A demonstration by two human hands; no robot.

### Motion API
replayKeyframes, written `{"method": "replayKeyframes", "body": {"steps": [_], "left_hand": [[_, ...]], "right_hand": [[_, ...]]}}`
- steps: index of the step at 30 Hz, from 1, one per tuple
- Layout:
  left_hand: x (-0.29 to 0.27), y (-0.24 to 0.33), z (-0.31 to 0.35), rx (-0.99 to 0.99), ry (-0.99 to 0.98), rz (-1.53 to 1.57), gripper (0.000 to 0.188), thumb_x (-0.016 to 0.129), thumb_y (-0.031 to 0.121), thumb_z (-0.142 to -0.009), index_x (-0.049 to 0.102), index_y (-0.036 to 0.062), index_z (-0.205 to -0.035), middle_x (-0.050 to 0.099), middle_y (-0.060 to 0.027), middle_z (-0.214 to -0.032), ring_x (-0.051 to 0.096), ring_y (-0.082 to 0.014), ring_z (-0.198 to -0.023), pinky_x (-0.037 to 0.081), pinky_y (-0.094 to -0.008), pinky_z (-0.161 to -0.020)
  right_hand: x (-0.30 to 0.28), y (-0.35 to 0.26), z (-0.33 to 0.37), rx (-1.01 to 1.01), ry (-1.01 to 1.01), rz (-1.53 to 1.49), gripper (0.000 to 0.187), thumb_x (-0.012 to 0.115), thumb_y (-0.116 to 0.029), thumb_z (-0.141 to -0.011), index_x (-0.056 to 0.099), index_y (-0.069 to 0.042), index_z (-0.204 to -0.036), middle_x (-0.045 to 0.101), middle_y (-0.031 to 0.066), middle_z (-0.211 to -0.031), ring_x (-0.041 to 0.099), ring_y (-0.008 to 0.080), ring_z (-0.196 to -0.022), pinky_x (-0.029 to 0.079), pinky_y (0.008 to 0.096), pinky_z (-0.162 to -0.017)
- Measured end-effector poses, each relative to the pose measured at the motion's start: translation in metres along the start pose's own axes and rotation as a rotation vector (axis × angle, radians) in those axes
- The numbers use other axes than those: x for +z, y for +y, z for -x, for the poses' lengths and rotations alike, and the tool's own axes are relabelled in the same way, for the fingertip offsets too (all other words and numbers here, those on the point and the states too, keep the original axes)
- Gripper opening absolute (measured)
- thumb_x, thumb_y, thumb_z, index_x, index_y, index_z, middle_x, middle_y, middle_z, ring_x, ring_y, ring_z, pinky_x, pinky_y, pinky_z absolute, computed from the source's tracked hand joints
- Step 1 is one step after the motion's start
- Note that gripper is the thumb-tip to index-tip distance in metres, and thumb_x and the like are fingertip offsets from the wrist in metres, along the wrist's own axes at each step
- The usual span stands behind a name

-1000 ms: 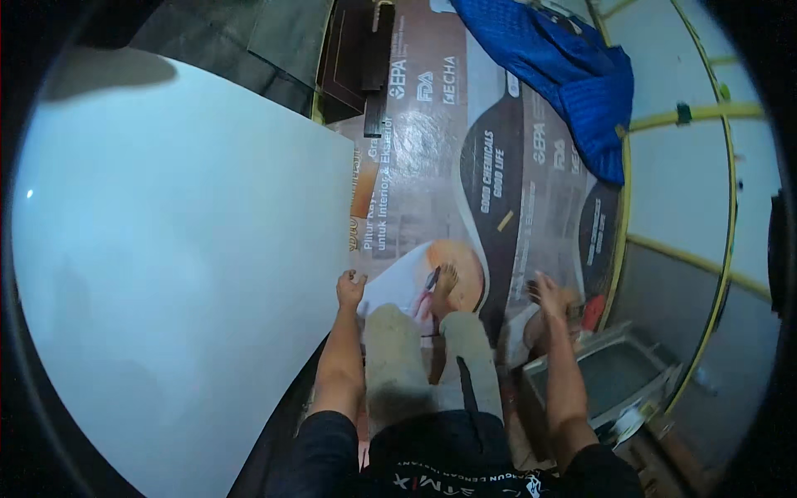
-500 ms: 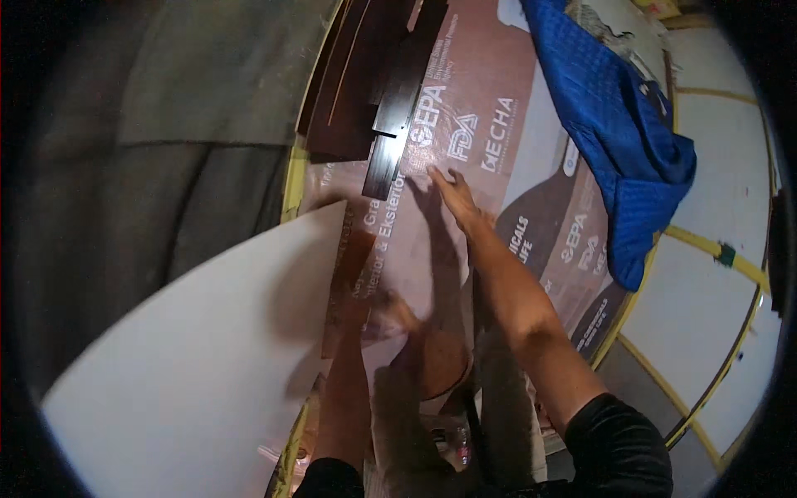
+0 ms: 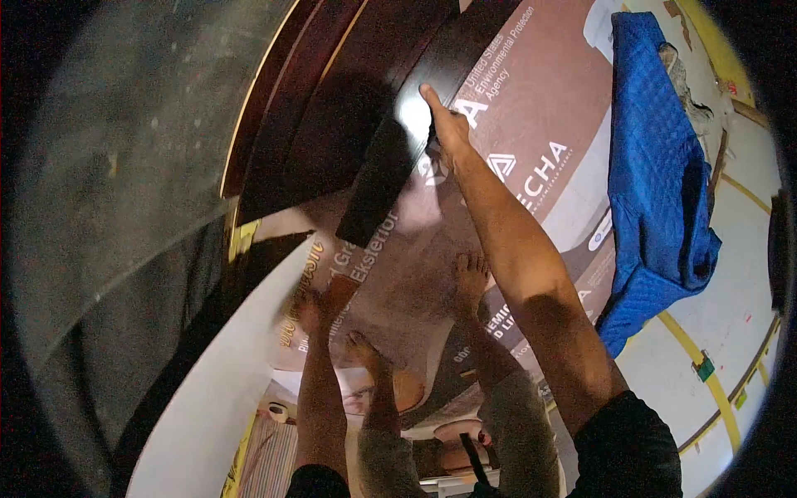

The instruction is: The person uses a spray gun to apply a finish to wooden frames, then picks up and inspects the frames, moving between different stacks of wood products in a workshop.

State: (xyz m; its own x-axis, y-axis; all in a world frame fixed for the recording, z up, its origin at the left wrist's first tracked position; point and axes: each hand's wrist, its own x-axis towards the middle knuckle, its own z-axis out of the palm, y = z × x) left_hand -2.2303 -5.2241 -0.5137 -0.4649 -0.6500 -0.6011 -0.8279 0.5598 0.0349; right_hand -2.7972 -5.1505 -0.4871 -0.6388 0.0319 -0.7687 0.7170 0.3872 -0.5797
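Observation:
A dark, glossy board [image 3: 383, 178] lies slanting over the brown printed sheet [image 3: 548, 91]. My right hand [image 3: 452, 129] is at the board's right edge, with one digit laid over the shiny face and the other fingers partly hidden at the edge, seemingly gripping it. Lower down, my left hand [image 3: 310, 314] is smeared by motion. It is beside the edge of a large white sheet [image 3: 220, 357] and a small reddish-brown strip [image 3: 339, 292]; whether it holds either cannot be seen.
More dark reddish-brown boards [image 3: 311, 108] lie side by side at the far left, next to a dark grey cloth-like surface [image 3: 133, 166]. A blue quilted cloth [image 3: 656, 183] hangs at the right by white yellow-edged panels [image 3: 664, 390]. My bare feet [image 3: 471, 278] stand on the printed sheet.
My right hand has moved up and onto the glossy board's edge. The white sheet has shifted down and left in view, my left hand has moved left, and the whole view has swung.

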Motion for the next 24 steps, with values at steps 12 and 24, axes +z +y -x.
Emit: {"method": "replayKeyframes", "body": {"steps": [12, 24], "left_hand": [[-0.234, 0.219, -0.002, 0.686, 0.276, 0.322, 0.044, 0.07, 0.012, -0.092, 0.056, -0.0014, -0.132, 0.069, -0.0237, -0.113, 0.069, -0.0373, -0.096, 0.055, -0.0417, -0.082], [-0.221, 0.41, -0.168, 0.335, 0.263, 0.308, 0.079, 0.069, 0.042, -0.093, 0.035, -0.0109, -0.142, 0.05, -0.0333, -0.121, 0.055, -0.0524, -0.11, 0.048, -0.0525, -0.097]], "right_hand": [[-0.048, -0.021, 0.014, -0.125, -0.292, -0.235, 0.099, 0.072, -0.064, -0.082, 0.042, 0.005, -0.146, 0.048, 0.0235, -0.145, 0.048, 0.0351, -0.133, 0.039, 0.0434, -0.111], [-0.072, -0.027, 0.021, -0.36, 0.01, -0.299, 0.061, 0.065, -0.048, -0.096, 0.055, 0.0, -0.132, 0.059, 0.0159, -0.127, 0.057, 0.0269, -0.116, 0.045, 0.042, -0.101]]}}
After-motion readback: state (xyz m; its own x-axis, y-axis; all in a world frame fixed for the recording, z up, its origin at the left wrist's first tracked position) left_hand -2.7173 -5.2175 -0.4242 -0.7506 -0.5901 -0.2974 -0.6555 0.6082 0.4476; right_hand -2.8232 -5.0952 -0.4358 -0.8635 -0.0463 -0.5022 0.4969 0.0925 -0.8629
